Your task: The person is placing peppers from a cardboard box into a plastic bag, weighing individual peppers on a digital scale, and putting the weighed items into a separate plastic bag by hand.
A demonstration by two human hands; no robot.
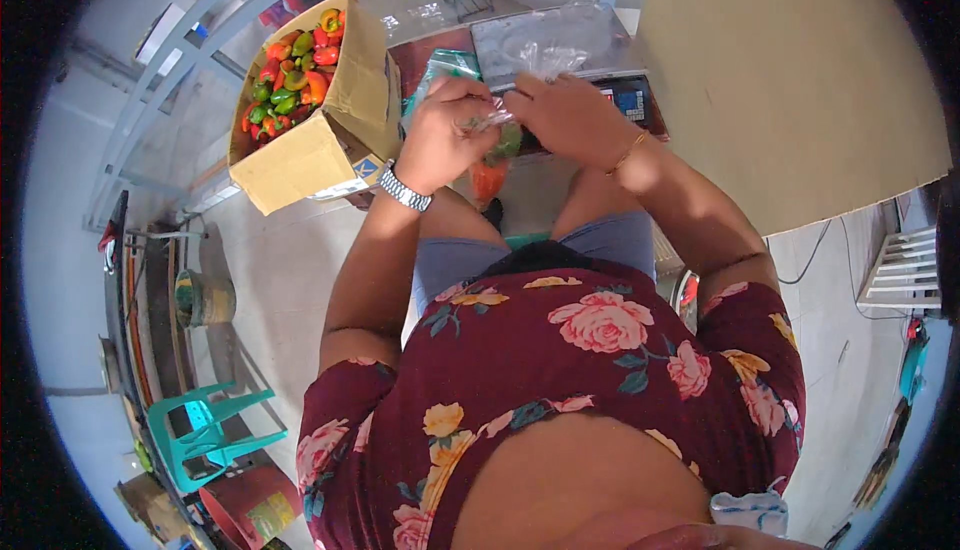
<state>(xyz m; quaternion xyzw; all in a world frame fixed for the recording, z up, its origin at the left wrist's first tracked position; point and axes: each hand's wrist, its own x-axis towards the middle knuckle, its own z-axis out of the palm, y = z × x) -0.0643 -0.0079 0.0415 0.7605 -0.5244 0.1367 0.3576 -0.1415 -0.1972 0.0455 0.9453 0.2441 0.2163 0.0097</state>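
My left hand [455,135] and my right hand [570,118] meet in front of me. Both have their fingers pinched on the gathered neck of a clear plastic bag [487,178]. It hangs below them over my lap, with something orange-red and green inside that looks like peppers. My fingers partly hide the bag's top. Just beyond my left hand lies a green and clear plastic packet [452,63]. A weighing scale [545,38] with a metal top and a keypad sits behind my right hand, with crumpled clear plastic on it.
At the left stands an open cardboard box [358,75] full of red, green and orange peppers. A large cardboard sheet [790,80] fills the right side. Lower left are a green plastic chair [205,430], a red bin [240,505] and a bucket [207,298].
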